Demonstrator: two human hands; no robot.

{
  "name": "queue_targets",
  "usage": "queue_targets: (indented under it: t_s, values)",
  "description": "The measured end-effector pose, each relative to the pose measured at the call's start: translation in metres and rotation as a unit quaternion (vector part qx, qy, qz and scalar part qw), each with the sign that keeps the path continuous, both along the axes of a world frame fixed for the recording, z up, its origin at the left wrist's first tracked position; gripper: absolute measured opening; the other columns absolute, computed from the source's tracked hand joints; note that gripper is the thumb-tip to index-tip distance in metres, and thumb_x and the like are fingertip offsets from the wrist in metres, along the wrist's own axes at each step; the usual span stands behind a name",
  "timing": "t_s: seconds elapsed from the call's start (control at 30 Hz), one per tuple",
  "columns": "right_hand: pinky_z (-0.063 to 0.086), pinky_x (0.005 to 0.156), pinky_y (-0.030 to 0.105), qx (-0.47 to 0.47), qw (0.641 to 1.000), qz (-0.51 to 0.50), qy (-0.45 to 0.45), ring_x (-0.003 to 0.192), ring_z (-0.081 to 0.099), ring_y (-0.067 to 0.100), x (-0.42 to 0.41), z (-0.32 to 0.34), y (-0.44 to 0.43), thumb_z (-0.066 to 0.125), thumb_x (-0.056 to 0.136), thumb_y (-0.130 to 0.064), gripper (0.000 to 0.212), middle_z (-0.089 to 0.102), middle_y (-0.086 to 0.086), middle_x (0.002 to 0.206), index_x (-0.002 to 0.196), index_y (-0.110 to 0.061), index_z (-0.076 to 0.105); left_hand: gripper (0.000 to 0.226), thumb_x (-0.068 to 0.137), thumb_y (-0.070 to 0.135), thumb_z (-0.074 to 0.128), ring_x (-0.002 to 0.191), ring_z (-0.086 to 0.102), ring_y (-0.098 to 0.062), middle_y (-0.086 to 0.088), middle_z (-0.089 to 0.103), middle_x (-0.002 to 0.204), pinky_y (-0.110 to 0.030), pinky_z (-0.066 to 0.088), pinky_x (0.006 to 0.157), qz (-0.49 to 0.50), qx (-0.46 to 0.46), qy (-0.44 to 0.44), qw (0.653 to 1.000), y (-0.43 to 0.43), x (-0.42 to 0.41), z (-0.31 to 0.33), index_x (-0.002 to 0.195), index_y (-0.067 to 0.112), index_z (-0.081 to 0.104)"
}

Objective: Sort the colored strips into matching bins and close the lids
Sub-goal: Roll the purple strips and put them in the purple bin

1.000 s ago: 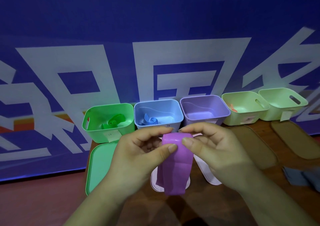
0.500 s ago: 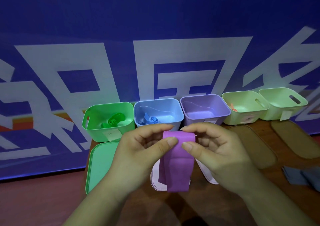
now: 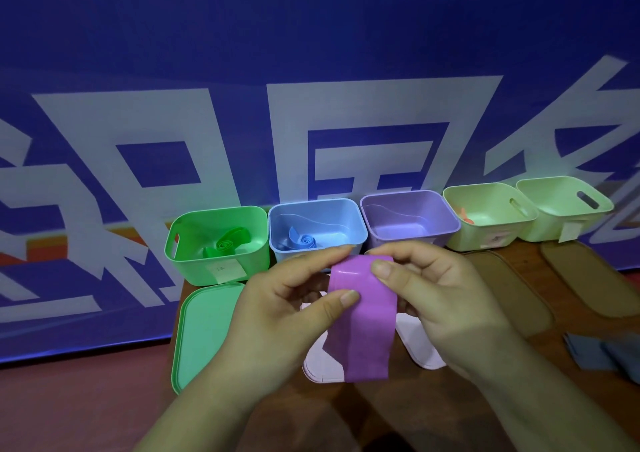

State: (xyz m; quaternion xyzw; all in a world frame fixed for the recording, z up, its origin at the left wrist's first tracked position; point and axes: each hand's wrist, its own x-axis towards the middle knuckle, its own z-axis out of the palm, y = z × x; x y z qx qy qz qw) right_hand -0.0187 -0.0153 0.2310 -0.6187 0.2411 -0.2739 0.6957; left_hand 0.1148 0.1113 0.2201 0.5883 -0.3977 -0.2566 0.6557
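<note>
Before the purple bin (image 3: pixel 408 221), your left hand (image 3: pixel 277 316) and right hand (image 3: pixel 440 299) both pinch the purple strip (image 3: pixel 367 320), grip tight on its folded top.

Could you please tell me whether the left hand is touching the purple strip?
Touching. The head view shows the left hand pinching the purple strip, its thumb pressed on the strip's front face.

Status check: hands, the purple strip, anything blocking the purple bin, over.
Left hand and right hand both pinch the purple strip, top end curled over. Purple bin open, looks empty, just beyond the hands. Nothing in the way.
</note>
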Motion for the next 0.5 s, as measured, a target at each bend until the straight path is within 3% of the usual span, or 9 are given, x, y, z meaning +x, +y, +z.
queue_targets:
  t_s: [0.13, 0.2, 0.27, 0.37, 0.5]
  values:
    - [0.054, 0.069, 0.033, -0.01, 1.0, -0.017, 0.022, 0.076, 0.071, 0.019, 0.0006, -0.0007, 0.0015, 0.07, 0.077, -0.026, 0.022, 0.076, 0.01, 0.085, 0.096, -0.016, 0.076, 0.045, 0.073, 0.024, 0.08, 0.099, 0.069, -0.021, 0.009, 0.073, 0.11, -0.031, 0.057, 0.089, 0.012, 0.018, -0.029, 0.999, 0.0009, -0.001, -0.0015, 0.114, 0.042, 0.07]
    - [0.056, 0.073, 0.039, -0.027, 0.999, -0.021, 0.037, 0.077, 0.071, 0.019, 0.0003, 0.0005, 0.003, 0.072, 0.077, -0.031, 0.021, 0.076, 0.008, 0.085, 0.095, -0.021, 0.076, 0.042, 0.076, 0.019, 0.082, 0.098, 0.07, -0.013, 0.011, 0.074, 0.109, -0.023, 0.055, 0.086, 0.011, 0.02, -0.026, 0.999, 0.001, -0.0017, -0.0008, 0.113, 0.036, 0.073]
    - [0.057, 0.076, 0.037, -0.05, 0.998, -0.023, 0.04, 0.08, 0.072, 0.017, -0.0001, 0.0014, 0.0047, 0.076, 0.08, -0.035, 0.02, 0.077, 0.004, 0.087, 0.095, -0.022, 0.076, 0.039, 0.073, 0.017, 0.077, 0.099, 0.07, -0.005, 0.013, 0.075, 0.107, -0.015, 0.052, 0.083, 0.011, 0.012, 0.006, 1.0, 0.001, -0.0029, 0.0018, 0.111, 0.027, 0.073]
    - [0.054, 0.076, 0.022, -0.094, 0.995, -0.038, 0.026, 0.085, 0.072, 0.011, -0.002, 0.0026, 0.0057, 0.077, 0.078, -0.033, 0.023, 0.076, -0.004, 0.09, 0.098, -0.023, 0.074, 0.039, 0.071, 0.016, 0.071, 0.098, 0.071, -0.003, 0.011, 0.076, 0.103, -0.012, 0.051, 0.08, 0.003, 0.006, 0.036, 0.999, 0.0004, -0.0051, 0.0037, 0.109, 0.02, 0.072]
    - [0.059, 0.08, 0.03, -0.115, 0.993, 0.002, 0.005, 0.091, 0.073, 0.021, -0.0072, 0.0027, 0.005, 0.081, 0.079, -0.023, 0.024, 0.076, 0.004, 0.098, 0.102, -0.025, 0.073, 0.038, 0.07, 0.018, 0.07, 0.092, 0.071, -0.002, 0.008, 0.077, 0.099, -0.013, 0.052, 0.077, 0.006, 0.001, 0.061, 0.998, 0.0004, -0.0042, 0.0039, 0.109, 0.018, 0.072]
